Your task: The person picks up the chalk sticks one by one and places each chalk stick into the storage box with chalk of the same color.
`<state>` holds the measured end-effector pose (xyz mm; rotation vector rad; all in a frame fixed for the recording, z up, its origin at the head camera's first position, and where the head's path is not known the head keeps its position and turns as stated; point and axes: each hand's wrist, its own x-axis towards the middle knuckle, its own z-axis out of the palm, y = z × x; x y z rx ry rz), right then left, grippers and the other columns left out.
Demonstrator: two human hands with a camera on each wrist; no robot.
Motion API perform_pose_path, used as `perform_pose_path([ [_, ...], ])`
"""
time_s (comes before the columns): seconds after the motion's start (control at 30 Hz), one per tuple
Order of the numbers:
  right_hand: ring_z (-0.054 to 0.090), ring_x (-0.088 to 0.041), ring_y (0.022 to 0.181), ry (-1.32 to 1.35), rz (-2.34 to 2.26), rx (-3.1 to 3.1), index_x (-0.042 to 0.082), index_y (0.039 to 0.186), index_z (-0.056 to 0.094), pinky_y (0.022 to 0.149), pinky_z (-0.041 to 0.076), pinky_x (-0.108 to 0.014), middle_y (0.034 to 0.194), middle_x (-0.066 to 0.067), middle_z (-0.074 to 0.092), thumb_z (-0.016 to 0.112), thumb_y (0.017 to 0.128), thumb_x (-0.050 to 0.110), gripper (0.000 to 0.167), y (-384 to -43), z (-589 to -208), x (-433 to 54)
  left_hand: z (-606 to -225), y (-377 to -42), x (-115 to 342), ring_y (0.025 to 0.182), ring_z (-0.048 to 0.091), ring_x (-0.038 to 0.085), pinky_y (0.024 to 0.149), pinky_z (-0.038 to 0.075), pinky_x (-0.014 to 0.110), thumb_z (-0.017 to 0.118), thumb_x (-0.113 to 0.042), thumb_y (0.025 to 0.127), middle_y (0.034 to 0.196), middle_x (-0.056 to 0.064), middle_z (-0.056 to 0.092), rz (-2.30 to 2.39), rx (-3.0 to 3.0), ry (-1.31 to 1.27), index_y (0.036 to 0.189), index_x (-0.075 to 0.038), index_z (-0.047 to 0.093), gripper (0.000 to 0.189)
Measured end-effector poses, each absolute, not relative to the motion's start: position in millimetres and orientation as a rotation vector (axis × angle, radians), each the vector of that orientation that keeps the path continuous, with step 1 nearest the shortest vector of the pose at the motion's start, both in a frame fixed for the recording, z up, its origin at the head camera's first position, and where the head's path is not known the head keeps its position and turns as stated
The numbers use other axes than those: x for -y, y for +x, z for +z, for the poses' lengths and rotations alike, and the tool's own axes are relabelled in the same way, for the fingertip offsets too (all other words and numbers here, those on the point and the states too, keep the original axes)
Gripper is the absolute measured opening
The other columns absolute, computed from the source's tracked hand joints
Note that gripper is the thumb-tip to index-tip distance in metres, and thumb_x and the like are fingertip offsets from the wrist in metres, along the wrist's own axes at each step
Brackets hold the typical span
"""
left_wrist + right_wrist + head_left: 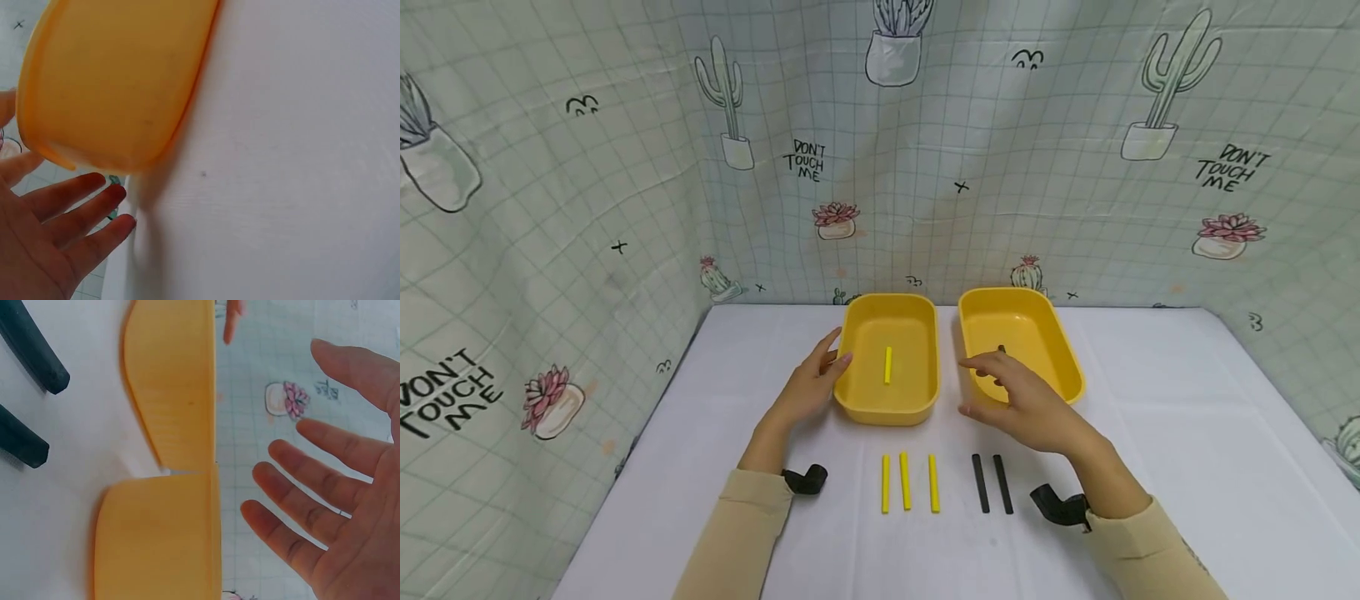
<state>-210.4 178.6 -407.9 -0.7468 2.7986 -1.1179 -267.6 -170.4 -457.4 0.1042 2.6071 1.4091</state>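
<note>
My left hand [808, 385] is at the left side of a yellow tray [887, 414]; its thumb reaches over the rim and its other fingers are extended. A short yellow stick [888, 365] lies in that tray. My right hand [1026, 404], empty and with fingers spread, hovers over the near left part of a second yellow tray [1026, 321]. Inside this one, a dark stick [1002, 348] shows partly from behind the fingers. In front of the trays, three yellow sticks [905, 482] and two black sticks [981, 483] lie on the table.
Both trays stand side by side on a white-covered table [1165, 400], a narrow gap between them. A cactus-print curtain [955, 225] hangs behind the table and along its sides. Each wrist carries a black camera mount [1060, 506].
</note>
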Motion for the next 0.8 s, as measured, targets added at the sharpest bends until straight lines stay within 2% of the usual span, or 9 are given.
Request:
perform_pose_path([
  [0.17, 0.058, -0.029, 0.13, -0.752, -1.091, -2.781, 0.021, 0.146, 0.055, 0.107, 0.051, -0.056, 0.146, -0.002, 0.058, 0.074, 0.094, 0.048, 0.061, -208, -413, -177, -465, -265, 171, 0.147, 0.047, 0.036, 0.121, 0.035, 0.061, 0.052, -0.05, 0.106, 0.159, 0.013, 0.049, 1.404, -2.602, 0.125, 0.162, -0.048, 0.023, 0.063],
  [0.37, 0.059, -0.029, 0.13, -0.795, -1.051, -2.768, 0.02, 0.147, 0.055, 0.105, 0.053, -0.054, 0.144, -0.001, 0.059, 0.074, 0.094, 0.049, 0.063, -206, -414, -173, -467, -267, 173, 0.143, 0.052, 0.037, 0.12, 0.038, 0.059, 0.05, -0.038, 0.109, 0.16, 0.018, 0.046, 1.441, -2.593, 0.21, 0.164, -0.041, 0.025, 0.06],
  [0.57, 0.059, -0.029, 0.128, -0.871, -0.929, -2.818, 0.015, 0.143, 0.059, 0.107, 0.051, -0.052, 0.141, -0.003, 0.06, 0.077, 0.094, 0.041, 0.058, -205, -411, -171, -468, -268, 171, 0.142, 0.053, 0.039, 0.119, 0.041, 0.057, 0.049, -0.038, 0.109, 0.163, 0.016, 0.041, 1.451, -2.6, 0.189, 0.163, -0.039, 0.03, 0.057],
  [0.8, 0.058, -0.023, 0.129, -0.877, -0.859, -2.81, 0.016, 0.137, 0.063, 0.11, 0.05, -0.049, 0.139, -0.001, 0.062, 0.078, 0.093, 0.037, 0.051, -198, -408, -163, -470, -264, 170, 0.142, 0.052, 0.039, 0.118, 0.041, 0.058, 0.049, -0.038, 0.109, 0.165, 0.014, 0.039, 1.445, -2.59, 0.141, 0.161, -0.042, 0.031, 0.055],
])
